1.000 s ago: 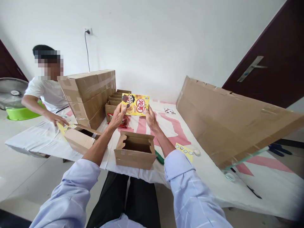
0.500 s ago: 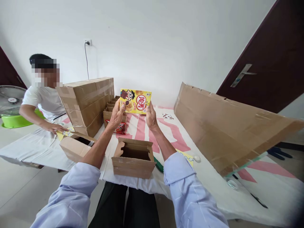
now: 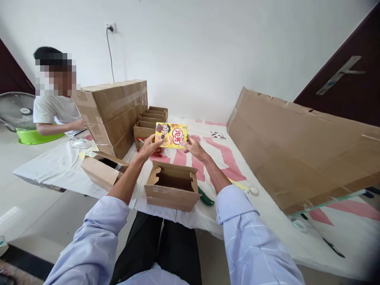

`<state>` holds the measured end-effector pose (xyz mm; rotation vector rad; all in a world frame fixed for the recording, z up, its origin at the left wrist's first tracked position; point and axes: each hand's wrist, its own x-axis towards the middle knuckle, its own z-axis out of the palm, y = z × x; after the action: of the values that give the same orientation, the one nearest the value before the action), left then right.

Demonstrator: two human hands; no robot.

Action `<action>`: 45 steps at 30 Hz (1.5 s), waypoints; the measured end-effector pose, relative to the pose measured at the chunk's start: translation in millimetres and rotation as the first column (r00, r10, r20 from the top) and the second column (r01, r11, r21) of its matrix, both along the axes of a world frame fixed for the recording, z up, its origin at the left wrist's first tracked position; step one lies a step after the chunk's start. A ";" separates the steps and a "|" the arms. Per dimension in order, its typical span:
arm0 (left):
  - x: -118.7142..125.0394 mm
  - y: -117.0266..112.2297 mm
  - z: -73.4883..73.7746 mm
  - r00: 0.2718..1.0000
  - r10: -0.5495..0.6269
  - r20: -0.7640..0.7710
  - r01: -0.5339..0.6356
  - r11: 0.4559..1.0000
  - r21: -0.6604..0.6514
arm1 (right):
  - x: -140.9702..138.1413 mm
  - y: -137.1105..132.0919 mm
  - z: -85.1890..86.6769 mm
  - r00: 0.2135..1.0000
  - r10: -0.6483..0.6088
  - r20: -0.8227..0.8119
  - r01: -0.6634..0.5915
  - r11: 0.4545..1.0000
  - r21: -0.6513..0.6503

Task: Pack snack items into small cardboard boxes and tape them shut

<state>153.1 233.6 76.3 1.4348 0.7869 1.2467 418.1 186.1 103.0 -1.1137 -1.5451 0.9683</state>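
Between both hands a yellow snack box [image 3: 172,136] with a cartoon figure and red lettering is held up, its printed front towards me. My left hand [image 3: 149,147] is closed on its left end. The fingers of my right hand [image 3: 195,148] pinch the lower right corner. Below and nearer to me, an open cardboard carton [image 3: 172,198] stands at the table's front edge with its flaps up; its inside looks dark. Partly behind my left hand lies a red packet [image 3: 158,152], in front of a row of open cartons [image 3: 144,130].
Taped cartons [image 3: 113,114] are stacked at the left, near a co-worker [image 3: 56,109]. Another open carton [image 3: 99,170] lies left of my forearm. A large cardboard sheet [image 3: 297,154] leans along the right. A green-handled tool [image 3: 206,197] lies beside the front carton.
The snack box has moved lower and away from me, and my right hand has shifted its grip. The co-worker's hand has left the yellow sheet and is now beside the stack. My view has tilted down.
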 end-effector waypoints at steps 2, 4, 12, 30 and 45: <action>-1.3 -6.9 -15.7 0.999 -0.037 0.000 0.037 0.999 -0.032 | 6.8 -7.8 -8.4 0.999 0.039 0.031 -0.036 0.997 -0.072; -1.3 -11.8 -24.8 0.997 -0.073 0.009 0.073 0.997 -0.034 | 10.5 -14.0 -15.3 0.998 0.055 0.032 -0.051 0.993 -0.111; -8.1 3.2 -5.2 0.981 0.101 -0.165 -0.059 0.969 0.240 | 4.4 -22.9 -30.2 0.997 0.059 -0.046 -0.063 0.994 -0.094; -88.4 -25.9 55.0 0.975 0.219 0.018 -0.200 0.849 0.489 | 17.2 -145.5 -44.5 0.981 0.050 0.188 -0.004 0.971 -0.240; -152.1 -75.9 39.4 0.914 0.376 0.152 -0.395 0.741 0.543 | -7.0 -195.5 -82.0 0.915 -0.321 0.246 0.169 0.856 0.490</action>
<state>0.9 157.7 115.7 1.7667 0.7477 1.9446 411.0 -9.4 21.0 -1.1204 -1.7172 0.2207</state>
